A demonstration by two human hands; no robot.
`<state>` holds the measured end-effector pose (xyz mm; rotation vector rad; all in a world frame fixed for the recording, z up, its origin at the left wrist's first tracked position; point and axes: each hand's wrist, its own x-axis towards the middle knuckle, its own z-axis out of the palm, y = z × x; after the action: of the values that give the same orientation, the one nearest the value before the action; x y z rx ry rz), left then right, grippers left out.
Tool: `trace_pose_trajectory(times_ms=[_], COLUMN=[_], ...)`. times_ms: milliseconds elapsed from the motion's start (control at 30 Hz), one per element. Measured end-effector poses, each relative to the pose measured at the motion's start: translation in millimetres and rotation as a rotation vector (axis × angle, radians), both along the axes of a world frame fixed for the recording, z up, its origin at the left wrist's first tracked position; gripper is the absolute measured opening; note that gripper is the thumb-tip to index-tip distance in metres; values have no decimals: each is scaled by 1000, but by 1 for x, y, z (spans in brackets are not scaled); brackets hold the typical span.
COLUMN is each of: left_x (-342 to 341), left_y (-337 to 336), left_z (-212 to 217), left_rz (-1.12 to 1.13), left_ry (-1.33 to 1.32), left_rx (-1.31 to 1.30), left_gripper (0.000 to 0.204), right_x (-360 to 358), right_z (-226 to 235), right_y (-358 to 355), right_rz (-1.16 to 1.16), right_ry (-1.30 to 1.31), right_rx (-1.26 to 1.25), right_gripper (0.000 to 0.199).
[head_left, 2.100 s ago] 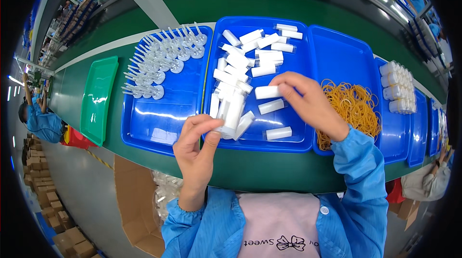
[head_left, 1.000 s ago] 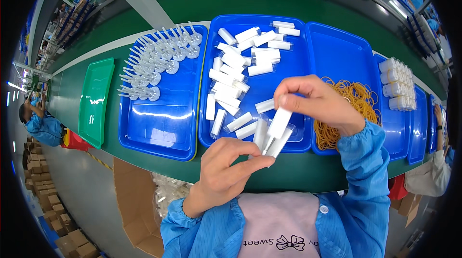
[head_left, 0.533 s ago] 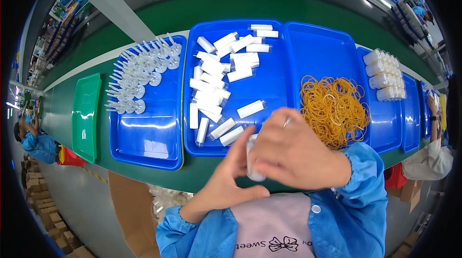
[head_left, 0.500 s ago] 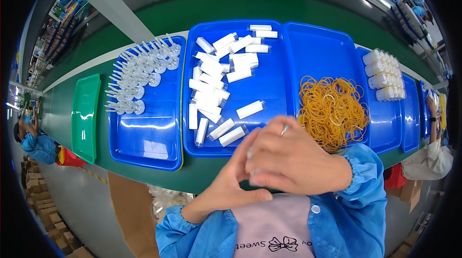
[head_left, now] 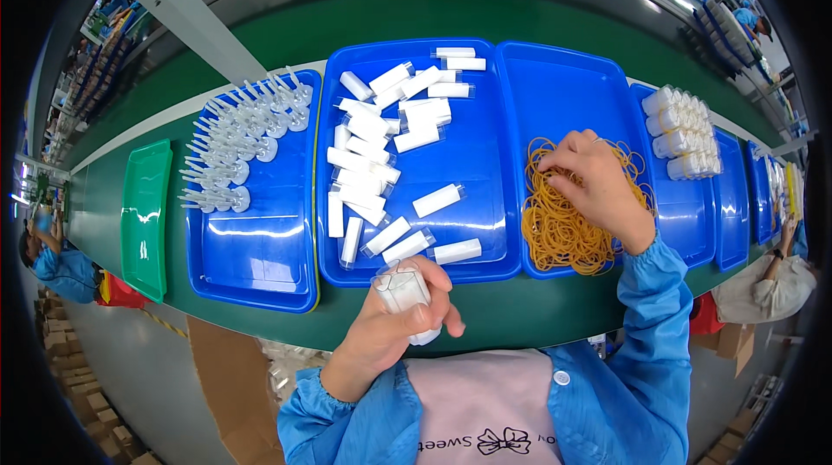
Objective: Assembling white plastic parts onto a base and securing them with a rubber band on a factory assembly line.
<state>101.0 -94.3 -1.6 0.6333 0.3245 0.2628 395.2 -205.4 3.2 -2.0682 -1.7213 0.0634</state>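
My left hand, low in front of the middle tray, is closed around a small bundle of white rolls in clear plastic sleeves, whose clear ends point up. Part of the bundle is hidden by my fingers. My right hand reaches over the pile of yellow-brown rubber bands in the blue tray at the right. Its thumb and fingertips are drawn together on bands at the pile's left edge. Many white rolls in clear sleeves lie loose in the middle blue tray.
A blue tray at the left holds rows of clear, stemmed plastic pieces. Beyond it lies a green tray. Banded white bundles stand stacked in a far-right tray. An open cardboard box sits below the table edge.
My hands have come apart. The right has moved right, onto the rubber bands; the left has moved slightly left, and the bundle in it now shows.
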Motion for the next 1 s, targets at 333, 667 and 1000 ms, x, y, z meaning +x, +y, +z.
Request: trace_pose_trajectory(times_ms=[333, 667, 1000], left_x=[0, 0, -1], left_y=[1, 2, 3], left_z=[4, 4, 1], left_rz=[-23, -3, -4], left_ry=[65, 60, 49], left_rx=[97, 93, 101], left_gripper=[48, 45, 44], right_x=[-4, -6, -4], right_z=[0, 4, 2], right_y=[2, 2, 1], right_rz=[76, 95, 69], right_ry=[-30, -79, -77], right_rx=[-11, 8, 19], right_gripper=[14, 10, 8])
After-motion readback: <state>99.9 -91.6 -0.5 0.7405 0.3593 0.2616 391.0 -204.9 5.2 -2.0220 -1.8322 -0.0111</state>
